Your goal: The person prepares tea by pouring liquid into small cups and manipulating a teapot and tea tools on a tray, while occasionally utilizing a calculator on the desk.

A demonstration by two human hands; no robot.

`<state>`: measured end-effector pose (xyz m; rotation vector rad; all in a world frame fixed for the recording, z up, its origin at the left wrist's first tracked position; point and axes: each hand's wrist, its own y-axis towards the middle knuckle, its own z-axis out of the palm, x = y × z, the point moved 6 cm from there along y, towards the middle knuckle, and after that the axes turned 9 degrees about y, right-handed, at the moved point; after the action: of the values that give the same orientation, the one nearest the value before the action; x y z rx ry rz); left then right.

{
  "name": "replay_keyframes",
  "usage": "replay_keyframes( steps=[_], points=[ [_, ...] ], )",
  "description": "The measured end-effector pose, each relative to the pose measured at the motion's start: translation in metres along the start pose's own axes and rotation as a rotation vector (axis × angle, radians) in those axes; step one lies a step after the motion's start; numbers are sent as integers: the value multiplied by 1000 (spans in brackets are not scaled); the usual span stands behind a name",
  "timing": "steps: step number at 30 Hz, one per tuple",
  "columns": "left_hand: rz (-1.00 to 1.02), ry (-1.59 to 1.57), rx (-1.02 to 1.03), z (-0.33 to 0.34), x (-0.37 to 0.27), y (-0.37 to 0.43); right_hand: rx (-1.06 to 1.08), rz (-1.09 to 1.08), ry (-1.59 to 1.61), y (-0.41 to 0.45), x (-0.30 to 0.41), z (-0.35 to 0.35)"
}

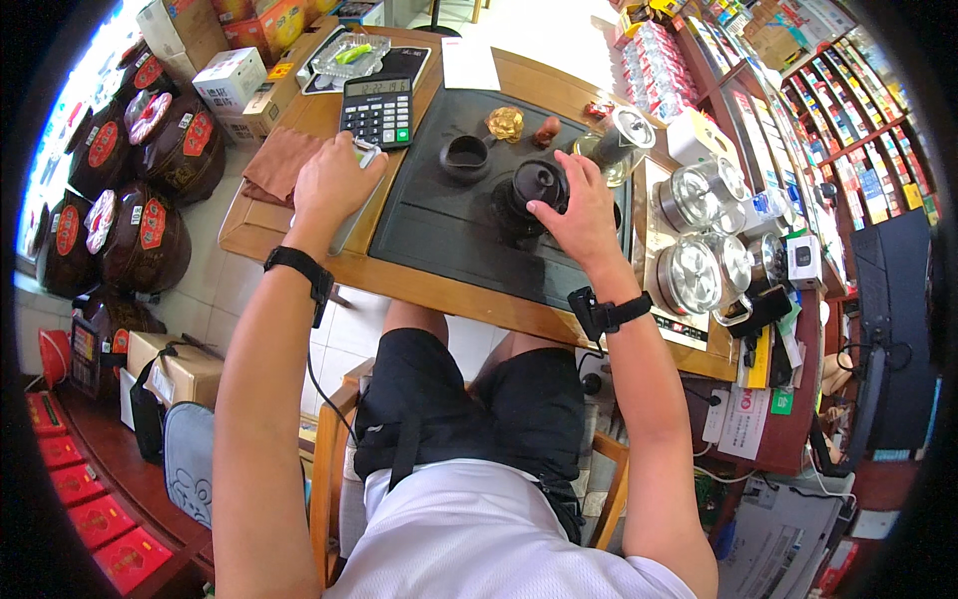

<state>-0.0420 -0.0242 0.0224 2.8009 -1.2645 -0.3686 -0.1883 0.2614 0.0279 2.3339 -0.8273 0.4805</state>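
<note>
My right hand [587, 217] has its thumb and fingers spread around the near and right sides of a dark lidded tea vessel [537, 183]. The vessel stands on the black tea tray [449, 236], and its lower part is in shadow. My left hand [335, 178] lies over a flat, pale, clipboard-like thing [367, 153] with a metallic upper end, left of the tray. My palm covers much of it, so its grip is unclear. A dark pitcher-like cup [465, 159], a gold-coloured figure [505, 123] and a small reddish-brown figurine [547, 132] sit beyond the vessel.
Above my left hand is a desk calculator [376, 111], beside a folded brown cloth [284, 161]. A glass teapot [614, 142] stands at the tray's far right. Glass kettles [688, 277] crowd the right side. Large dark jars [146, 236] stand on the floor at left.
</note>
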Motion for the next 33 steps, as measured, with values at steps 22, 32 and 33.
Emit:
replay_keyframes(
  steps=[22,32,33],
  points=[
    [19,5,-18,-1,-3,-2,171,-272,-449,69,55,88],
    [3,7,28,0,-2,-1,397,-127,-312,80,51,88],
    [5,6,19,0,-2,-1,425,-117,-321,80,53,89]
  ],
)
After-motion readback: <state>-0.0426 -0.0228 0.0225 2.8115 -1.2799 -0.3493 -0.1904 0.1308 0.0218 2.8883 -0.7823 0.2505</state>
